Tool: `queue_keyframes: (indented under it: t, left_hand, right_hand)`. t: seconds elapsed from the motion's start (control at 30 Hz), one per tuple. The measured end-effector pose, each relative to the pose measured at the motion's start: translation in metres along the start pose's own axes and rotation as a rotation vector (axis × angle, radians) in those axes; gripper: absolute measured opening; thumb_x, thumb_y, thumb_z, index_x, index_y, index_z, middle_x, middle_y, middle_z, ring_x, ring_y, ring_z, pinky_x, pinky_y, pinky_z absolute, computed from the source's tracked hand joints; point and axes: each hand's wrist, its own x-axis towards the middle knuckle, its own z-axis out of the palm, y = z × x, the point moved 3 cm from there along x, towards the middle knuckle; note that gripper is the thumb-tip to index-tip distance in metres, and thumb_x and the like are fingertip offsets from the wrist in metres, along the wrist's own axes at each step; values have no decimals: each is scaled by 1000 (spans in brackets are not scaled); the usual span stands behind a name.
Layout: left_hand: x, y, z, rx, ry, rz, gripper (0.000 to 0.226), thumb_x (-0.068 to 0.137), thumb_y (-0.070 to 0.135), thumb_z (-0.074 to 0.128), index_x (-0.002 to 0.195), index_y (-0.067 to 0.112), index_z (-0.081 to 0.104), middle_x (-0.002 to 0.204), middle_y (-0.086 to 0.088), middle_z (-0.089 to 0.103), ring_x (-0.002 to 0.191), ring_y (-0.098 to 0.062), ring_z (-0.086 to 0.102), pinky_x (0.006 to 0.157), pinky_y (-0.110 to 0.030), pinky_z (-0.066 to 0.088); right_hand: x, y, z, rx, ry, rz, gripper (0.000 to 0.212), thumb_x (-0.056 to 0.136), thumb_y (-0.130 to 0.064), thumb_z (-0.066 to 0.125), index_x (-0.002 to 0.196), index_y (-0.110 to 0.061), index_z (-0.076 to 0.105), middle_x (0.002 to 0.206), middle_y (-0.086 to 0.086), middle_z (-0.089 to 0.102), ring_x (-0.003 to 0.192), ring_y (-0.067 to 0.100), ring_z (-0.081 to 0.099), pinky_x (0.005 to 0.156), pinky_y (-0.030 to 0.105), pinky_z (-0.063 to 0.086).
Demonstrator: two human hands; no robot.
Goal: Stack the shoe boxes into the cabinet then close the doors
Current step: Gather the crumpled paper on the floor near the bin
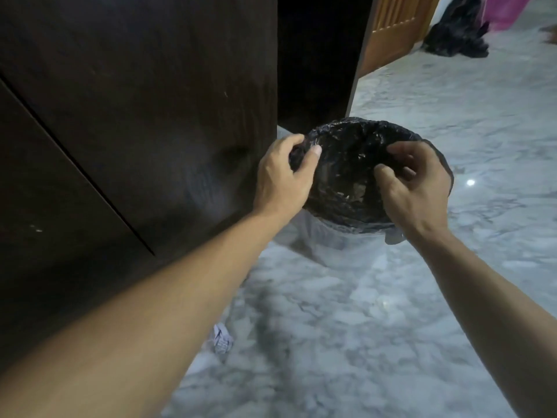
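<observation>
Dark wood cabinet (pixel 135 116), doors shut; left hand (pixel 283 173) pinches bin liner (pixel 346 164) rim; right hand (pixel 413 182) curled, grip unclear; bin contents murky.

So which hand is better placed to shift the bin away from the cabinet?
Left, probably: the left hand already grips the bin liner rim beside the cabinet; the right hand hovers, fingers curled.
</observation>
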Motion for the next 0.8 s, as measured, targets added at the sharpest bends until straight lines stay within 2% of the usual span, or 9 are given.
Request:
queue_keyframes:
  t: [0.1,0.17,0.2,0.27,0.33,0.4,0.57,0.67,0.8]
  left_hand:
    - [-36,-42,-36,71,45,-60,40,91,28,63,125,6,60,124,-5,60,113,-9,52,93,-7,38]
    - [-70,-76,-57,156,98,-131,50,89,32,64,130,4,54,129,-8,55,121,-17,50,97,-9,33]
    - [-89,-93,-67,190,116,-175,59,86,38,64,133,4,51,133,-10,52,126,-21,47,102,-16,33]
    - [-131,-121,-82,242,114,-255,77,81,52,61,139,4,43,141,-12,45,133,-23,39,110,-30,32]
    - [-171,-145,-88,388,90,-258,86,78,58,58,141,2,38,145,-16,40,135,-27,35,111,-48,33]
    - [-201,-164,-88,536,39,-271,93,76,63,55,141,0,34,146,-20,36,135,-32,31,111,-57,31]
    - [-226,-196,-77,596,-69,-341,109,76,83,37,145,-2,28,153,-19,24,143,-33,22,118,-54,16]
    - [-222,-208,-69,592,-90,-306,98,83,75,37,149,4,24,158,-17,18,148,-30,15,120,-50,11]
    - [-205,-222,-62,611,-115,-236,77,91,59,38,148,8,29,157,-18,22,146,-33,21,118,-52,17]
  right_hand:
    - [-38,-29,17,21,-30,-299,26,80,-9,64,105,-3,63,113,11,63,93,-4,56,81,11,47]
    - [-64,-38,34,47,-90,-426,22,79,3,66,101,5,63,112,16,61,97,-6,54,80,8,43]
    - [-76,-37,44,58,-140,-453,22,79,4,66,100,6,63,111,16,61,101,3,57,83,12,45]
    - [-96,-27,66,46,-266,-449,24,80,0,65,103,2,63,113,13,60,105,20,59,87,24,48]
    - [-111,-12,87,5,-392,-399,26,81,-7,64,107,-3,62,115,8,58,106,22,58,88,22,44]
    - [-124,6,107,-72,-512,-346,30,83,-14,63,112,-6,61,117,6,57,106,23,57,87,21,41]
    - [-146,44,146,-290,-796,-275,40,90,-20,62,127,-9,53,131,8,51,116,27,55,93,27,40]
    - [-151,57,163,-341,-879,-231,42,94,-22,56,133,-9,49,136,8,48,121,29,51,98,34,41]
    - [-148,66,183,-394,-933,-222,44,96,-23,51,137,-10,45,139,9,45,125,29,47,102,39,41]
